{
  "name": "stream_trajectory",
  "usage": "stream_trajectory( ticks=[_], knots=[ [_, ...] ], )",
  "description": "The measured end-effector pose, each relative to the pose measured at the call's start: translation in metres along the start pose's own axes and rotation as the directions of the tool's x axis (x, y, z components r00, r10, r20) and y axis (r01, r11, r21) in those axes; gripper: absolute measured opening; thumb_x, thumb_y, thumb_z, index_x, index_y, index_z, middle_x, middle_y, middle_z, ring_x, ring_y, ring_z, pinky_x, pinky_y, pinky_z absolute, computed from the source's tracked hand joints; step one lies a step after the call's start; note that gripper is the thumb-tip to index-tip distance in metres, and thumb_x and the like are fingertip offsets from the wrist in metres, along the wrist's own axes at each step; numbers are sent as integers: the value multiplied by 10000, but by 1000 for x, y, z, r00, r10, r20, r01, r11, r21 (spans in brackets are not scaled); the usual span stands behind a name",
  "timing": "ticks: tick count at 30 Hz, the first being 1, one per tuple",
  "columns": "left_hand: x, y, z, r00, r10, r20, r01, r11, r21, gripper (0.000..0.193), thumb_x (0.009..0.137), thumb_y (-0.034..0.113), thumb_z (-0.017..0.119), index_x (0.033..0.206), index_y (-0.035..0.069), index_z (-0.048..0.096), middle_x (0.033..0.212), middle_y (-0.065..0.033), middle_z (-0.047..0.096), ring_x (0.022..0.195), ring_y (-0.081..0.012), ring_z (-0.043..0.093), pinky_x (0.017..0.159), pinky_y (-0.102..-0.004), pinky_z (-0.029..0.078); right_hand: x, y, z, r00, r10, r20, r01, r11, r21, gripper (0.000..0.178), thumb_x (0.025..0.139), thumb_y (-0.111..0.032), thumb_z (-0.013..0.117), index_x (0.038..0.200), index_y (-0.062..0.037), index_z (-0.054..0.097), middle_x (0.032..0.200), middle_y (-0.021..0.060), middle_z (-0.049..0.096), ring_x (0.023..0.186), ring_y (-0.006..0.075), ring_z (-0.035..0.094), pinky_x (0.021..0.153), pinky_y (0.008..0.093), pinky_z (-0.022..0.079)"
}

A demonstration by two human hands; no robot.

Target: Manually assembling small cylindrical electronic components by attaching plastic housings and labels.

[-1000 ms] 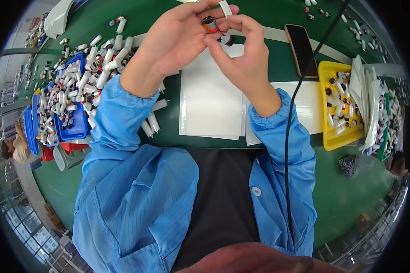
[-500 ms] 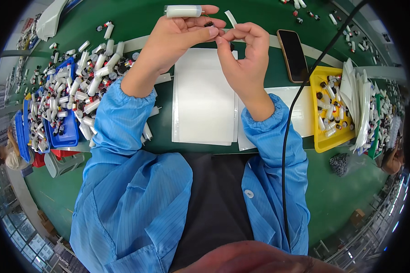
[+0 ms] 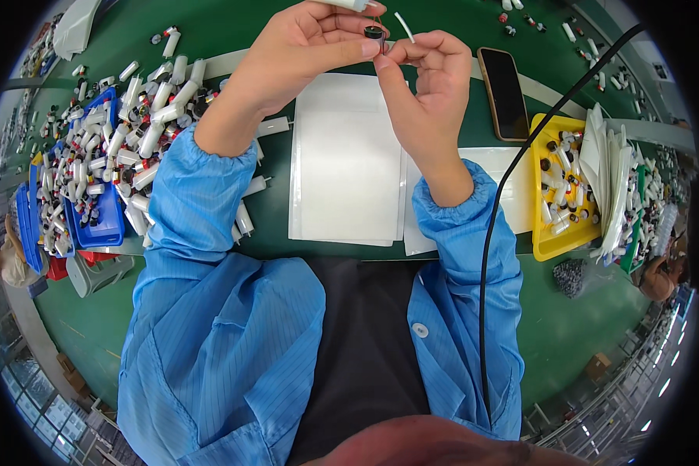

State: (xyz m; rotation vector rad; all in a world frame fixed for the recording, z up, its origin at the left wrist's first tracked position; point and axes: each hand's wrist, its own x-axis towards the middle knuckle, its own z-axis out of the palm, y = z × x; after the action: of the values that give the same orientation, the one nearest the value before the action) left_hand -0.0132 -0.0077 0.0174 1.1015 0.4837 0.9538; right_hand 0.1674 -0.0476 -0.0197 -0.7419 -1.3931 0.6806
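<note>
At the far middle, my left hand [image 3: 307,46] is closed around the end of a white cylinder [image 3: 349,4], cut off at the top edge. Between its thumb and fingers sits a small black round part [image 3: 373,32], with thin reddish wires above it. My right hand [image 3: 431,85] meets the left fingertips, thumb and forefinger pinched beside the round part. A narrow white strip [image 3: 404,27] sticks up from the right fingers; its lower end is hidden. Below both hands lie white sheets [image 3: 348,163] on the green table [image 3: 272,225].
Many white cylinders with black and red ends [image 3: 144,140] are heaped at left, around a blue tray [image 3: 105,225]. A phone [image 3: 503,93] lies at right, near a yellow tray [image 3: 547,245] of small parts. A black cable [image 3: 512,163] hangs across the right side.
Both hands have moved slightly up and away, carrying the white cylinder partly out of view. The black round part has turned upright and shows more clearly; the white strip has shifted right.
</note>
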Motion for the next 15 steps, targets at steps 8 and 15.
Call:
stream_trajectory(
  ticks=[8, 15],
  knots=[
    [1, -1, 7, 995, -27, -98, 34, 997, 65, 371, 962, -11, 658, 1315, -47, 547, 1177, -124, 680, 1064, -171, 680, 940, -292, 564, 5, -3, -1, 998, 15, -60, -4, 984, 176, 387, 883, 25, 719, 1194, -18, 491, 924, 43, 666, 873, 115, 645, 801, 256, 530],
    [-2, 1, 9, 994, -66, -88, 74, 993, 95, 385, 989, 19, 631, 1350, -43, 515, 1194, -132, 677, 1083, -177, 677, 945, -300, 565, 21, -4, -42, 963, 196, 182, -261, 840, 476, 151, 997, -37, 604, 1122, 43, 635, 949, 109, 674, 875, 180, 661, 827, 285, 522]
  ],
)
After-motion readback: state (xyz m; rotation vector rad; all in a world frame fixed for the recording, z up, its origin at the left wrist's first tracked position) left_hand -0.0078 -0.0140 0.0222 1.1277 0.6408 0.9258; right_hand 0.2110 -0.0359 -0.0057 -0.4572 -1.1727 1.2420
